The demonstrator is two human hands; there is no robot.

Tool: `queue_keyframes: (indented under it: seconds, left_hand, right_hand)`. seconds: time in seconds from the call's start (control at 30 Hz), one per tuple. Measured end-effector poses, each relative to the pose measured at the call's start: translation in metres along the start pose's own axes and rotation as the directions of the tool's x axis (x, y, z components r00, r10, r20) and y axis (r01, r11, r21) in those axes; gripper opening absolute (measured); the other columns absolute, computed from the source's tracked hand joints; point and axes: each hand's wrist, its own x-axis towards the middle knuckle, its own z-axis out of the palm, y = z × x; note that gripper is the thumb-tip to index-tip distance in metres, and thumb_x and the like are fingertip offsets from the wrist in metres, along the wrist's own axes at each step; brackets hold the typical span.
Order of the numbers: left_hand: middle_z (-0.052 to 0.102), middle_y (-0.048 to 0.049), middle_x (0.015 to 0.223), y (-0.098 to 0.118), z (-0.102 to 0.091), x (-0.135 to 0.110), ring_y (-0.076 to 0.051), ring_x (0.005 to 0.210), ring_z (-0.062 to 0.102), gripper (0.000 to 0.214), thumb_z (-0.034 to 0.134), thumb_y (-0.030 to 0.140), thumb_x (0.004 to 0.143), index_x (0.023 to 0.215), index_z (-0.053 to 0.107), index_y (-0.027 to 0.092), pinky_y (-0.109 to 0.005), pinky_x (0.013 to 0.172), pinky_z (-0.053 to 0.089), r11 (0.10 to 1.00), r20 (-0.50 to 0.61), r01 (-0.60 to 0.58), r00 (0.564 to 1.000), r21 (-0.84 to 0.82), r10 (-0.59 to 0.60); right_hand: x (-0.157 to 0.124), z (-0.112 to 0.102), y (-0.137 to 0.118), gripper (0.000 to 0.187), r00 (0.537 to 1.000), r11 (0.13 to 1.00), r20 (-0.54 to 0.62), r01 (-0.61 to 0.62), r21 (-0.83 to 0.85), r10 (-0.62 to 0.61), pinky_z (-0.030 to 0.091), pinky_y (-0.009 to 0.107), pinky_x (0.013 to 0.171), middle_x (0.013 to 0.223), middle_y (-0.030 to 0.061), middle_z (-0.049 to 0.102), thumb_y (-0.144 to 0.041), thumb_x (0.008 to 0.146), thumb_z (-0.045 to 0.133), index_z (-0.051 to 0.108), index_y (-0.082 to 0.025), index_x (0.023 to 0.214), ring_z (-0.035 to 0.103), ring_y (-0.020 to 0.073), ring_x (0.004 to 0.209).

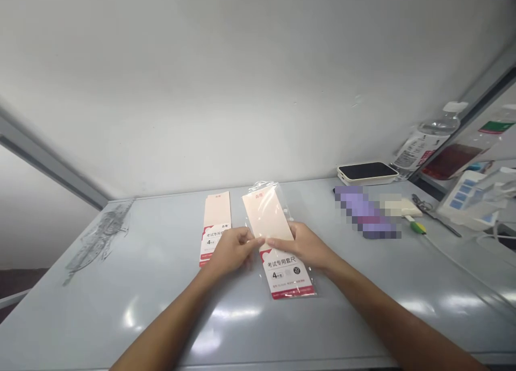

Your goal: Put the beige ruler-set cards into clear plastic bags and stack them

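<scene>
In the head view, a clear plastic sleeve (pixel 287 209) holds a pale pink card (pixel 268 215) with a white and red printed lower part. Its Chinese print names an exam ruler set of several pieces. My right hand (pixel 308 245) grips the sleeve from its right edge, thumb across the front. At the left edge, my left hand (pixel 236 248) is closed in a pinch, its thumb tip meeting the right thumb near the card's middle. Beside my left hand lies a stack of similar cards (pixel 216 209), partly covered by it. See-through rulers (pixel 99 239) with dark markings lie in a pile at far left.
On the right of the grey table (pixel 161 317) are a phone (pixel 367 171), a blurred purple item (pixel 365 212), a white cable (pixel 447 258) with a green-yellow part, and a thin metal tool (pixel 441 220). A clear bottle (pixel 431 137) stands by the white wall (pixel 226 91).
</scene>
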Motion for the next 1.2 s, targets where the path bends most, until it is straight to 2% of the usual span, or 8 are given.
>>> queue_keyframes:
  seconds: [0.1,0.17,0.37,0.6,0.77,0.9,1.07,1.2]
  left_hand:
    - [0.041,0.0043,0.044,0.000,0.002,-0.001,-0.009,0.040,0.038,0.040,0.048,0.048,0.075,0.052,0.038,0.018,-0.022,0.043,0.025,0.969,-0.134,-0.077,0.985,0.234,0.111]
    - [0.033,0.0046,0.045,0.001,0.002,-0.001,-0.008,0.043,0.031,0.043,0.044,0.046,0.079,0.050,0.031,0.018,-0.023,0.045,0.022,0.945,-0.162,-0.130,0.969,0.300,0.185]
    - [0.037,0.0037,0.050,0.005,0.008,-0.005,-0.009,0.048,0.032,0.038,0.038,0.043,0.083,0.054,0.035,0.018,-0.023,0.047,0.023,0.967,-0.161,-0.181,0.964,0.178,0.210]
    - [0.049,0.0014,0.057,0.010,0.019,-0.015,-0.010,0.051,0.040,0.032,0.037,0.042,0.085,0.066,0.049,0.018,-0.024,0.049,0.027,0.949,-0.104,-0.209,0.966,0.235,0.239]
    - [0.045,0.0033,0.056,0.009,0.018,-0.013,-0.008,0.051,0.039,0.030,0.040,0.041,0.085,0.066,0.044,0.018,-0.022,0.049,0.028,0.965,-0.080,-0.257,0.962,0.047,0.260]
    - [0.037,0.0076,0.050,0.006,0.017,-0.008,-0.005,0.042,0.034,0.034,0.052,0.044,0.077,0.064,0.033,0.019,-0.020,0.042,0.024,0.974,-0.123,-0.187,0.978,-0.131,0.171]
    - [0.051,0.0035,0.058,0.008,0.019,-0.008,-0.008,0.045,0.044,0.030,0.048,0.048,0.079,0.082,0.047,0.018,-0.020,0.042,0.031,0.948,0.031,-0.113,0.991,-0.299,0.128]
    - [0.056,0.0002,0.062,0.011,0.017,-0.010,-0.010,0.053,0.050,0.032,0.049,0.047,0.079,0.079,0.054,0.016,-0.022,0.050,0.036,0.929,0.056,-0.146,0.983,-0.339,0.175]
  right_hand:
    - [0.001,0.002,0.002,0.028,0.998,0.999,-0.065,0.018,-0.050,-0.021,0.048,0.030,0.059,0.081,0.0060,0.068,-0.039,0.071,0.062,0.061,-0.016,0.088,0.064,0.0216,0.072]
    - [0.001,0.002,0.001,0.026,0.993,0.997,-0.108,0.033,-0.076,-0.041,0.049,0.031,0.061,0.083,0.0066,0.068,-0.037,0.071,0.062,0.062,-0.016,0.087,0.064,0.0228,0.073]
    - [0.001,0.005,0.001,0.024,0.980,0.987,-0.174,0.065,-0.147,-0.091,0.049,0.033,0.063,0.084,0.0062,0.068,-0.039,0.072,0.060,0.063,-0.018,0.085,0.064,0.0237,0.076]
    - [0.001,0.017,0.008,0.020,0.975,0.982,-0.163,0.133,-0.132,-0.154,0.045,0.028,0.056,0.073,0.0040,0.065,-0.036,0.071,0.060,0.062,-0.017,0.076,0.060,0.0200,0.068]
    - [-0.002,0.016,0.004,0.026,0.978,0.990,-0.153,0.142,-0.003,-0.141,0.046,0.028,0.057,0.072,0.0048,0.064,-0.041,0.073,0.059,0.061,-0.016,0.076,0.060,0.0189,0.066]
    - [-0.004,0.015,0.002,0.032,0.983,0.987,-0.133,0.136,0.090,-0.123,0.045,0.027,0.052,0.066,0.0051,0.063,-0.047,0.075,0.054,0.059,-0.015,0.073,0.060,0.0182,0.060]
    - [-0.003,0.017,0.007,0.034,0.984,0.976,-0.116,0.153,0.152,-0.136,0.047,0.029,0.052,0.066,0.0052,0.063,-0.050,0.076,0.053,0.058,-0.016,0.077,0.061,0.0196,0.060]
    - [-0.001,0.017,0.009,0.036,0.985,0.979,-0.118,0.145,0.145,-0.128,0.047,0.030,0.054,0.067,0.0052,0.063,-0.052,0.074,0.055,0.057,-0.016,0.075,0.061,0.0200,0.061]
